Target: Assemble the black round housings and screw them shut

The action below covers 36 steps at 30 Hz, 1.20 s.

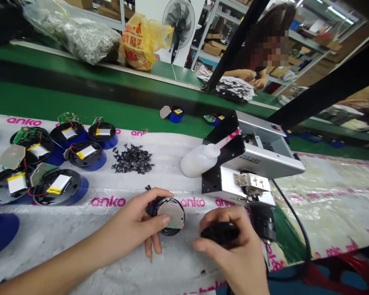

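Note:
My left hand [141, 215] is closed round a small round black housing [172, 214], its thumb resting on the pale flat board in its face. Just to the right, my right hand [242, 246] grips a dark rounded black part [219, 233] between thumb and fingers; its exact kind I cannot make out. A gap separates the two held pieces. Beyond my left hand lies a heap of tiny black parts [133, 159]. Several blue-and-black round housings, such as one housing [61, 186], stand at the left with silver battery packs, red wires and circuit boards.
A white squeeze bottle [198, 160] stands against a silver-and-black bench machine [255, 159], whose cable [298, 229] loops at the right. Two more blue units sit on the green surface [135, 106] behind. Farther back are bags, a fan [178, 24] and a person [258, 53] handling white-and-black pieces.

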Motion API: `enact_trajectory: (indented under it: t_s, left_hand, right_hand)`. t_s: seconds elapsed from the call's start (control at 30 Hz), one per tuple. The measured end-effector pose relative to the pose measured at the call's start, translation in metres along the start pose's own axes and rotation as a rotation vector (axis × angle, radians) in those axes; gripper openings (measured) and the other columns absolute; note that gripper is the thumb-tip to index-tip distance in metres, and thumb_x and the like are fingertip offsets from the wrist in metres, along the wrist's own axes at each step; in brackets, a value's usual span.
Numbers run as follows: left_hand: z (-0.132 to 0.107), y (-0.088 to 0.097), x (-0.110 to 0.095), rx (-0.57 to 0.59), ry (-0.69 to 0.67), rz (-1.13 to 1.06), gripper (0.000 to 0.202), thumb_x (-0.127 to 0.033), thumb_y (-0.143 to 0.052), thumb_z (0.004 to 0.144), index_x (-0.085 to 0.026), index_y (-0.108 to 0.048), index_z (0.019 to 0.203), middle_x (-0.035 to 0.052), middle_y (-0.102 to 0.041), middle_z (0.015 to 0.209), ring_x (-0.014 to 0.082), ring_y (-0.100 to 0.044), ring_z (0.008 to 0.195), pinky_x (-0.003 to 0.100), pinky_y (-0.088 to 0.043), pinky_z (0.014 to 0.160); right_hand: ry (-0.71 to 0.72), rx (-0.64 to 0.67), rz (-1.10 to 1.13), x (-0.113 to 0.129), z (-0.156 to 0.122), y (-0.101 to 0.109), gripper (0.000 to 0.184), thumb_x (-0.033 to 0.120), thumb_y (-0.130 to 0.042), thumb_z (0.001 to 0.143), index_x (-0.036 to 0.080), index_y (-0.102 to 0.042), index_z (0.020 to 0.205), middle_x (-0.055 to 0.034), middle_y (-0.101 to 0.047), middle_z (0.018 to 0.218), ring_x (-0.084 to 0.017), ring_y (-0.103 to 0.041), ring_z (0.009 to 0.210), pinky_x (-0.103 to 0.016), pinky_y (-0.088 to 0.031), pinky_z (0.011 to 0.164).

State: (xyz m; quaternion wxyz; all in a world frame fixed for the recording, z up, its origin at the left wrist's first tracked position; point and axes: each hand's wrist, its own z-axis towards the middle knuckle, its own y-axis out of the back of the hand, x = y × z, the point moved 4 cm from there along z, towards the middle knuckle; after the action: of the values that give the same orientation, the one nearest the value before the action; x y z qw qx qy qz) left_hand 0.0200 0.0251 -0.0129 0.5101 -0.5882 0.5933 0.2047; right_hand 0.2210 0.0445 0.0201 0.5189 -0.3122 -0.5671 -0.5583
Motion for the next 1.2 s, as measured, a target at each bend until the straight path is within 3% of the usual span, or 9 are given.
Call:
enact_trajectory:
  t_s: [0.1,0.17,0.2,0.3,0.4,0.53,0.67,0.9,1.2]
  left_hand:
    - [0.000,-0.003,0.001,-0.020,-0.003,0.005,0.041,-0.034,-0.065,0.089,-0.023,-0.049,0.125,-0.0007,-0.068,0.079,0.0119,-0.066,0.050,0.017,-0.053,0.041]
    - [-0.001,-0.008,0.003,-0.046,0.005,0.002,0.042,-0.036,-0.065,0.089,-0.023,-0.047,0.126,-0.0011,-0.068,0.072,0.0130,-0.066,0.050,0.018,-0.053,0.042]
    - [-0.001,-0.011,0.004,-0.067,0.016,0.006,0.043,-0.037,-0.064,0.090,-0.022,-0.045,0.125,-0.0026,-0.066,0.064,0.0134,-0.065,0.048,0.019,-0.053,0.042]
    - [-0.004,-0.017,0.006,-0.161,0.080,0.046,0.043,-0.040,-0.062,0.089,-0.021,-0.042,0.122,-0.0089,-0.054,0.045,0.0122,-0.055,0.037,0.016,-0.047,0.036]
    - [-0.005,-0.015,0.003,-0.237,0.123,0.095,0.038,-0.038,-0.067,0.085,-0.024,-0.044,0.111,-0.0073,-0.059,0.057,0.0088,-0.051,0.035,0.013,-0.039,0.030]
    - [-0.002,-0.010,-0.003,-0.191,0.100,0.040,0.033,-0.036,-0.070,0.082,-0.024,-0.045,0.100,-0.0027,-0.066,0.085,0.0056,-0.056,0.039,0.014,-0.044,0.032]
    - [-0.001,-0.008,-0.004,-0.165,0.099,-0.001,0.034,-0.035,-0.071,0.084,-0.025,-0.044,0.101,-0.0011,-0.067,0.095,0.0060,-0.059,0.041,0.015,-0.047,0.033]
    - [-0.003,-0.009,-0.004,-0.153,0.114,-0.018,0.032,-0.035,-0.070,0.085,-0.024,-0.044,0.101,-0.0026,-0.065,0.090,0.0047,-0.057,0.040,0.014,-0.046,0.034]
    - [-0.003,-0.008,0.000,-0.094,0.073,-0.005,0.032,-0.037,-0.069,0.088,-0.025,-0.046,0.106,-0.0044,-0.062,0.082,0.0072,-0.059,0.046,0.016,-0.049,0.038]
  right_hand:
    - [-0.223,-0.043,0.325,-0.013,-0.005,-0.013,0.039,0.042,-0.075,0.089,0.027,-0.040,0.089,-0.0013,-0.072,0.087,-0.023,-0.073,0.070,-0.023,-0.053,0.043]
    - [-0.282,-0.038,0.435,-0.016,-0.005,-0.017,0.029,0.041,-0.066,0.096,0.031,-0.042,0.109,-0.0039,-0.073,0.095,-0.025,-0.074,0.077,-0.019,-0.043,0.032]
    - [-0.277,-0.012,0.461,-0.016,-0.004,-0.018,0.034,0.042,-0.062,0.097,0.034,-0.040,0.122,-0.0067,-0.072,0.104,-0.026,-0.074,0.084,-0.020,-0.045,0.033]
    - [-0.183,0.150,0.498,-0.007,0.000,-0.016,0.057,0.052,-0.057,0.096,0.036,-0.033,0.144,-0.0133,-0.054,0.142,-0.032,-0.066,0.112,-0.038,-0.064,0.067]
    - [-0.075,0.262,0.417,0.004,-0.003,-0.009,0.050,0.047,-0.053,0.101,0.041,-0.034,0.147,-0.0085,-0.039,0.155,-0.030,-0.060,0.122,-0.045,-0.061,0.090]
    - [-0.036,0.291,0.271,0.011,-0.012,0.002,0.047,0.029,-0.048,0.105,0.042,-0.034,0.147,-0.0045,-0.027,0.160,-0.032,-0.044,0.138,-0.052,-0.052,0.105]
    - [0.027,0.408,0.311,0.013,-0.010,0.003,0.053,0.021,-0.045,0.105,0.040,-0.029,0.152,-0.0054,-0.021,0.162,-0.035,-0.035,0.142,-0.054,-0.048,0.107]
    - [0.229,0.345,0.007,0.008,0.006,0.000,0.065,0.017,-0.078,0.087,0.032,-0.048,0.143,-0.0079,-0.050,0.142,-0.028,-0.047,0.133,-0.041,-0.045,0.112]
    - [0.335,0.419,-0.171,0.012,0.009,-0.009,0.065,0.023,-0.070,0.095,0.028,-0.037,0.151,-0.0055,-0.045,0.145,-0.021,-0.045,0.134,-0.031,-0.038,0.115]
